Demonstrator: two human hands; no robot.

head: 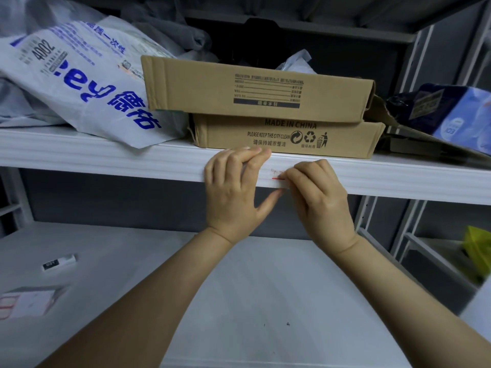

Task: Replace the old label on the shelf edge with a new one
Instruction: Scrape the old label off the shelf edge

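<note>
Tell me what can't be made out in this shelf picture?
All from the head view:
- The label on the shelf edge: mostly hidden by the left hand and right hand; its print is too faint to read.
- Old or new label: cannot tell.
- The papers on the lower shelf: blurred and cut off by the left edge.
- The yellow thing: cut off at the right edge.

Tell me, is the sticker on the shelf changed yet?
Not yet, as far as the picture shows. Both hands are on the shelf edge: the left hand rests on its front and the right hand pinches at a small white label with a red line. Whether it's the old one coming off or the new one going on, I cannot tell.
</note>
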